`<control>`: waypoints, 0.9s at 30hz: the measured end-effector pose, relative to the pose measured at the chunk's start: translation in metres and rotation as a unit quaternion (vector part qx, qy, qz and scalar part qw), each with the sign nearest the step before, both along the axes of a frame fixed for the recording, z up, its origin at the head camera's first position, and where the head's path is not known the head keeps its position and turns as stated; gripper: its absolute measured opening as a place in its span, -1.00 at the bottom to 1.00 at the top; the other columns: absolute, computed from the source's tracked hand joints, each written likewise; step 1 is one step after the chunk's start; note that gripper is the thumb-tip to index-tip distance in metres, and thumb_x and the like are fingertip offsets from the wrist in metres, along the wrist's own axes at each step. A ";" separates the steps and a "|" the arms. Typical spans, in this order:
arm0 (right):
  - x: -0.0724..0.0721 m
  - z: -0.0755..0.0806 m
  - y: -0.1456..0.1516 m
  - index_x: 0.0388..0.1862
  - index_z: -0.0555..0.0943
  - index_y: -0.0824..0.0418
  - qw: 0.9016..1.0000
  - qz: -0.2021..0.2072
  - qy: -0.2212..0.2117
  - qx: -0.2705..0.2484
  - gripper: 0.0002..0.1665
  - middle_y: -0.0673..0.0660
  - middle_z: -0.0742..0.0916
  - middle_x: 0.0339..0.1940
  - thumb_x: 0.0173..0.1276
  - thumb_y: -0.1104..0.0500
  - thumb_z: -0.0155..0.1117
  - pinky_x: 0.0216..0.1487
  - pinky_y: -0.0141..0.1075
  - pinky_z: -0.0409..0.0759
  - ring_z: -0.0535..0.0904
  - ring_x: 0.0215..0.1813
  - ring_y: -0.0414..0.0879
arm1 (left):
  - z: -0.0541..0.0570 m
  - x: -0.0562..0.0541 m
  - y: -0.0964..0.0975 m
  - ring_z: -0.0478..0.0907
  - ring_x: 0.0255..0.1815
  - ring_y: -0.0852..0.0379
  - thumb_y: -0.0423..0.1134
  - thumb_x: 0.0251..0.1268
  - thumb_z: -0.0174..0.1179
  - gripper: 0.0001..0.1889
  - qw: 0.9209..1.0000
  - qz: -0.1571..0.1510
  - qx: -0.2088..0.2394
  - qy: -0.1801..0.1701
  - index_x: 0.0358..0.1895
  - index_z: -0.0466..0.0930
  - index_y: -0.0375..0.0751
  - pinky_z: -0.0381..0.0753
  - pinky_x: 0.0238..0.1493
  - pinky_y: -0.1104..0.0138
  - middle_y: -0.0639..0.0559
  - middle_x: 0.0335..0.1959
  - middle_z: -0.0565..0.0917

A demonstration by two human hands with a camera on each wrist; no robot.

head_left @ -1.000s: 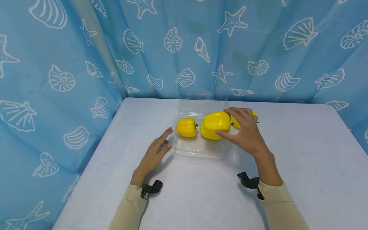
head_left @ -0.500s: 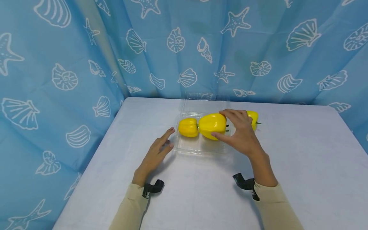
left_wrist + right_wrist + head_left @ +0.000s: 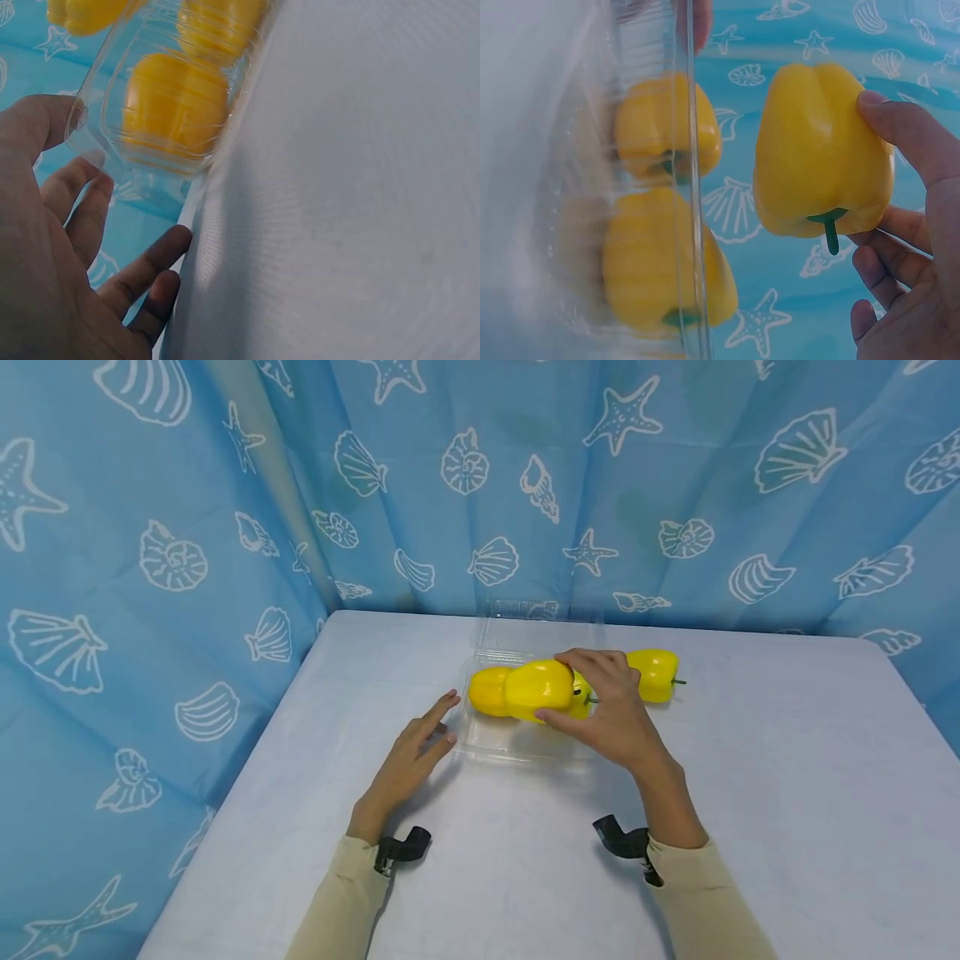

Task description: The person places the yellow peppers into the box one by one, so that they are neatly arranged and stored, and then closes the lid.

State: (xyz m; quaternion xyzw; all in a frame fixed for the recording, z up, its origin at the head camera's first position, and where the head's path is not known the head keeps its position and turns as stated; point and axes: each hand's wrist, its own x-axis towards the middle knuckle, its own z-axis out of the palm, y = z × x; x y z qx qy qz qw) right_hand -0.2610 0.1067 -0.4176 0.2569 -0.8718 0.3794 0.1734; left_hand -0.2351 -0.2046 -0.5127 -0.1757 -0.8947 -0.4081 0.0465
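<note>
My right hand (image 3: 611, 710) grips a yellow bell pepper (image 3: 537, 688) between thumb and fingers, with its green stem facing right. It hangs over a clear plastic clamshell box (image 3: 495, 745). Inside sit two more yellow bell peppers; one (image 3: 487, 692) is at the left, while the other (image 3: 581, 695) is mostly hidden behind the held pepper and hand. Seen from the right wrist, the held pepper (image 3: 821, 150) is above the box wall, apart from those inside. My left hand (image 3: 405, 752) has its fingers spread at the box's left edge, fingertips touching or very near the clear wall.
Another yellow bell pepper (image 3: 656, 675) lies right of the box, partly behind my right hand. The box's clear lid (image 3: 540, 631) lies folded back toward the table's far edge. A blue shell-print curtain (image 3: 420, 485) stands behind and left of the white table (image 3: 765, 793).
My right hand has moved left with the held pepper, which now overlaps the left pepper in view. More of the two peppers behind the hand shows. My left hand stays in place.
</note>
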 end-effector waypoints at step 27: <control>0.006 -0.013 -0.041 0.27 0.57 0.11 0.999 0.041 -0.025 0.012 -0.17 0.08 0.60 0.24 0.04 -0.13 0.63 0.14 0.16 0.14 0.32 0.24 0.06 | 0.001 0.000 0.001 0.43 0.15 0.08 0.01 0.55 0.03 -0.39 1.000 0.013 -0.006 -0.004 0.58 0.11 0.34 0.38 0.20 -0.05 0.40 0.57 0.11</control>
